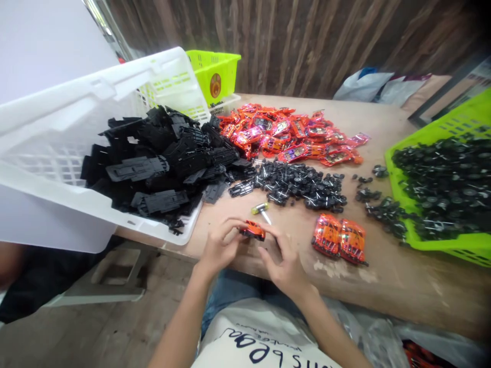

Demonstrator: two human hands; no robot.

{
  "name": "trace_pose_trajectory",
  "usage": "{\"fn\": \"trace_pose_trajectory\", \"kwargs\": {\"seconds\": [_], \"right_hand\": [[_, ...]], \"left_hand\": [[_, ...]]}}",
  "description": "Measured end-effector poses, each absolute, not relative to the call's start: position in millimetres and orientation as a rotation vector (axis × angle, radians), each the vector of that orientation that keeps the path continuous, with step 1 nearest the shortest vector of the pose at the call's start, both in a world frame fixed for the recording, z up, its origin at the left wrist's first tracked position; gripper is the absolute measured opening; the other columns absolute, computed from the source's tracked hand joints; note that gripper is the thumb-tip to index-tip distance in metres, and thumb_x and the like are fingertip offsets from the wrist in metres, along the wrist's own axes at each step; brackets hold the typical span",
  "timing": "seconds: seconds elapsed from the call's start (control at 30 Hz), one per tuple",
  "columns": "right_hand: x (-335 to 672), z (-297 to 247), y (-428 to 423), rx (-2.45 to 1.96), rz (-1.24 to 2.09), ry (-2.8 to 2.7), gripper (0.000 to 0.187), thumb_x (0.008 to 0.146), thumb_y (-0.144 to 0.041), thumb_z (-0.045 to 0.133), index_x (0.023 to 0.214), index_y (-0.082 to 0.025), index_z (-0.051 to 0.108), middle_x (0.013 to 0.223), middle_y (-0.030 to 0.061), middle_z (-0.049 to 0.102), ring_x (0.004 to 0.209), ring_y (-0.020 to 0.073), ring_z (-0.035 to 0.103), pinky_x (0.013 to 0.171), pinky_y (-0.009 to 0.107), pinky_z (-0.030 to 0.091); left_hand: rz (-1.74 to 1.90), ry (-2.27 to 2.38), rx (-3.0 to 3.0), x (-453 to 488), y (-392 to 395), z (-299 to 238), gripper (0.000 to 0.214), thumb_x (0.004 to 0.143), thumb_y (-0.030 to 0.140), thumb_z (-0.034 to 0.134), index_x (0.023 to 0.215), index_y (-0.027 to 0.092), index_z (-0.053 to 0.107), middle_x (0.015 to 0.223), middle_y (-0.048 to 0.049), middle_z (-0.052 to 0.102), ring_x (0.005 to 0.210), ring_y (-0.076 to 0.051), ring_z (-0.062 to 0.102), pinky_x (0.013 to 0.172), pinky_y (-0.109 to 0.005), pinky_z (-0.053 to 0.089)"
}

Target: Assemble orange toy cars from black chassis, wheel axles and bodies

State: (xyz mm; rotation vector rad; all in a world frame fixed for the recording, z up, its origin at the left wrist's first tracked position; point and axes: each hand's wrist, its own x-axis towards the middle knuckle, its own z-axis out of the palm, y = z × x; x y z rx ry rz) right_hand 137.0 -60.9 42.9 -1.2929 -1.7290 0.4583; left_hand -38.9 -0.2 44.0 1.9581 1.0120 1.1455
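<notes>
Both of my hands hold a small orange toy car body point(253, 230) just above the near edge of the wooden table point(399, 276). My left hand point(219, 247) pinches its left end with curled fingers. My right hand point(282, 258) grips its right end from the other side. Just beyond the car lies a small yellow-green tool with a metal tip point(261, 209). Two finished orange cars point(339, 239) sit to the right of my hands.
A tilted white crate point(57, 168) spills black chassis parts point(161, 158) at left. Red-orange car shells point(291, 134) are heaped at the back, black wheel-and-axle sets point(299, 185) in the middle. A green basket point(433, 240) of wheels stands right; another green basket point(215, 71) behind.
</notes>
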Motion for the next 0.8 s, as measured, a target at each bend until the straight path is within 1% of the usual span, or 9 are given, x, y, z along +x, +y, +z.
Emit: {"fn": "trace_pose_trajectory", "kwargs": {"seconds": [0.13,0.2,0.33,0.43,0.5,0.57,0.63,0.7,0.8], "right_hand": [[131.6,35.1,-52.4,-1.278,0.33,-1.68,0.027,0.088,-0.022,0.054,0.115,-0.021,0.052,0.11,0.0087,0.063,0.105,0.0206,0.059,0.09,0.037,0.049],[132.5,28.8,-47.6,-1.233,0.195,-1.665,0.02,0.088,-0.018,0.053,0.108,-0.021,0.055,0.101,0.0084,0.065,0.097,0.0206,0.061,0.084,0.037,0.051],[135.5,22.1,-44.6,-1.197,-0.019,-1.689,0.014,0.086,-0.012,0.051,0.096,-0.019,0.058,0.087,0.0086,0.067,0.08,0.021,0.062,0.071,0.036,0.051],[139.4,27.0,-51.0,-1.253,-0.027,-1.629,0.013,0.086,-0.013,0.049,0.092,-0.02,0.058,0.083,0.0082,0.065,0.075,0.021,0.061,0.066,0.037,0.05],[147.3,34.5,-59.1,-1.289,-0.013,-1.575,0.014,0.086,-0.013,0.049,0.095,-0.02,0.057,0.085,0.0077,0.064,0.08,0.0213,0.061,0.07,0.038,0.052],[162.3,42.5,-69.8,-1.318,-0.01,-1.555,0.018,0.085,-0.012,0.052,0.101,-0.021,0.055,0.093,0.0086,0.063,0.091,0.0222,0.061,0.078,0.04,0.052],[183.9,46.8,-81.6,-1.364,-0.038,-1.544,0.025,0.084,-0.012,0.055,0.107,-0.021,0.054,0.105,0.0102,0.061,0.103,0.0236,0.059,0.087,0.043,0.051],[209.3,43.2,-92.2,-1.439,-0.147,-1.502,0.028,0.083,-0.012,0.057,0.109,-0.021,0.053,0.113,0.0113,0.059,0.109,0.0248,0.057,0.092,0.046,0.049],[245.5,20.4,-101.4,-1.581,-0.349,-1.426,0.025,0.083,-0.012,0.054,0.107,-0.02,0.054,0.115,0.0121,0.058,0.11,0.0246,0.057,0.092,0.048,0.048]], "left_hand": [[1.094,0.914,2.075,-21.7,-3.1,36.6,0.034,0.082,0.007,0.052,0.113,0.021,0.057,0.115,-0.0092,0.063,0.116,-0.02,0.055,0.1,-0.042,0.045],[1.123,0.897,2.141,-13.9,-1.6,27.0,0.035,0.083,0.006,0.049,0.114,0.02,0.056,0.116,-0.0093,0.064,0.119,-0.021,0.052,0.104,-0.047,0.04],[1.18,0.896,2.227,-1.9,0.0,15.1,0.032,0.083,0.004,0.044,0.107,0.021,0.058,0.102,-0.0064,0.068,0.105,-0.019,0.061,0.11,-0.054,0.03],[1.223,0.812,2.271,6.6,-1.7,18.6,0.03,0.083,0.005,0.045,0.106,0.021,0.057,0.098,-0.0064,0.068,0.099,-0.018,0.063,0.108,-0.052,0.034],[1.271,0.726,2.278,16.8,-2.0,24.8,0.031,0.084,0.006,0.044,0.107,0.021,0.057,0.098,-0.0074,0.068,0.098,-0.018,0.063,0.105,-0.05,0.038],[1.289,0.6,2.276,35.0,-0.2,32.0,0.032,0.085,0.006,0.044,0.11,0.021,0.056,0.102,-0.0088,0.068,0.102,-0.019,0.062,0.104,-0.049,0.04],[1.244,0.429,2.27,62.5,3.8,38.2,0.032,0.085,0.006,0.044,0.111,0.02,0.057,0.107,-0.0101,0.067,0.109,-0.02,0.059,0.104,-0.049,0.041],[1.16,0.269,2.275,96.0,9.0,40.8,0.029,0.085,0.008,0.045,0.107,0.021,0.059,0.112,-0.0115,0.065,0.118,-0.022,0.054,0.104,-0.049,0.041],[1.02,0.272,2.326,142.1,14.2,34.2,0.028,0.081,0.009,0.05,0.102,0.021,0.064,0.128,-0.0136,0.055,0.134,-0.029,0.036,0.109,-0.058,0.029]]}}
